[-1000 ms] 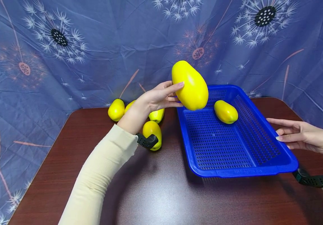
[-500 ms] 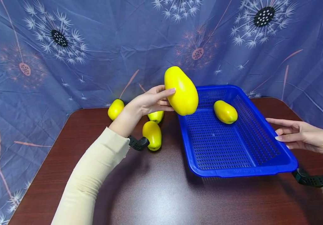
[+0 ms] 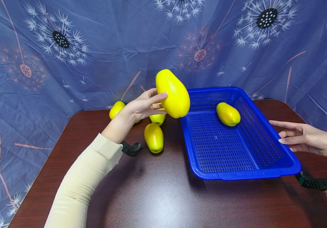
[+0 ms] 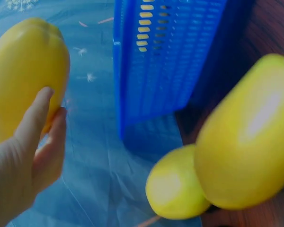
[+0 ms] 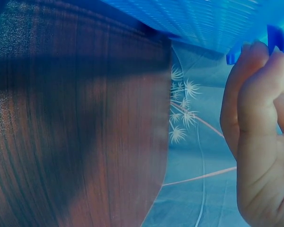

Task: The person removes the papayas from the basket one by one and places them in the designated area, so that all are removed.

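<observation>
Fruit (image 3: 173, 94): smooth yellow oval, pinched by left hand (image 3: 143, 106) | basket (image 3: 246, 175): perforated, blue, rim apparently pinched by right hand (image 3: 309, 138)

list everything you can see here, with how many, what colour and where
basket: 1, blue, right of centre in the head view
basket fruit: 1, yellow, inside the basket, towards the back
held fruit: 1, yellow, raised by the basket's far left corner
table fruit: at least 3, yellow, left of the basket; partly hidden, so maybe more
table: 1, dark reddish brown, under the things
cloth: 1, blue with white and pink flowers, behind the table
wrist devices: 2, black, one by each wrist
sleeves: 2, pale, on the arms
left hand: 1, bare, gripping the held fruit
right hand: 1, bare, at the basket's right rim
</observation>
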A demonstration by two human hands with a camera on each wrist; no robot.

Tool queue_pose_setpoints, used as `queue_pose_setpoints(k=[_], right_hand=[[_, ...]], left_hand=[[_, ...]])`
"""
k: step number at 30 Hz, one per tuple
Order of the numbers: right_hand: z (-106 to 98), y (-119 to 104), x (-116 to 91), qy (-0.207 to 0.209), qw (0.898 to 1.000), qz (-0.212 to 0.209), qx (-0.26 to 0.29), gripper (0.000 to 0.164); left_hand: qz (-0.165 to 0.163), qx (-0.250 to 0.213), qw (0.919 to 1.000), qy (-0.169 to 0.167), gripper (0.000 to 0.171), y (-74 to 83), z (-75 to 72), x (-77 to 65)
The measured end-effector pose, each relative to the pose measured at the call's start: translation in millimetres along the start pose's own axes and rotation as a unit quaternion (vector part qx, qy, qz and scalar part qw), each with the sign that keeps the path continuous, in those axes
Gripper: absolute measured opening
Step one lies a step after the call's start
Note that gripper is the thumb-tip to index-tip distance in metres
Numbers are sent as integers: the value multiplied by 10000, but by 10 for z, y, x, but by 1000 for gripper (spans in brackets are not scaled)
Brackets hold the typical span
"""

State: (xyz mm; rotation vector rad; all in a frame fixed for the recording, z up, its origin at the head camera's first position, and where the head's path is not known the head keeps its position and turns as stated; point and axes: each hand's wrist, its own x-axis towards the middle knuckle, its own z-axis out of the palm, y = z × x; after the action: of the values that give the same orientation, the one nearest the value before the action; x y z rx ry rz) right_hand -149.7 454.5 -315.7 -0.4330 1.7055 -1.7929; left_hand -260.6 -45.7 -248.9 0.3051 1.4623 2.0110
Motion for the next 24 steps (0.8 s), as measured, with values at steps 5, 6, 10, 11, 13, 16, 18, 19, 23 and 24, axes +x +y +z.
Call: queue_pose_setpoints(k=[5,6,10,11,13,16,18,19,23,24], right_hand=[[0,4,-5,-70,10000,-33,33,66],[0,5,-6,-86,9999,-47,37,66],[2,6,-3,-16,10000,-66,-16,67],[3,6,-3,25,10000,-61,-59,66],[4,6,-2,99,9999,-39,-118,66],[2,8,-7,121,9998,-16,-136,66],[1,9,-9,134,9998,-2,-126,66],[0,9,-11,142,9998,4,-137,66],[-2,9,-12,163,9998,23,-134,66],[-3,9,-12,170,9998,27,-138,66]], left_hand=[[173,103,9997,-134,48,-19,-129,-75],[184,135,9996,-152,48,-23,-151,-93],[221,258,9993,-154,53,-40,-251,-170],[233,290,9992,-138,55,-44,-275,-189],[252,328,9991,-125,57,-54,-327,-227],[292,404,9987,-131,57,-67,-403,-279],[340,467,9982,-184,56,-80,-455,-312],[353,492,9980,-198,55,-88,-483,-329],[354,577,9972,-325,56,-134,-597,-402],[342,583,9971,-343,57,-148,-626,-418]])
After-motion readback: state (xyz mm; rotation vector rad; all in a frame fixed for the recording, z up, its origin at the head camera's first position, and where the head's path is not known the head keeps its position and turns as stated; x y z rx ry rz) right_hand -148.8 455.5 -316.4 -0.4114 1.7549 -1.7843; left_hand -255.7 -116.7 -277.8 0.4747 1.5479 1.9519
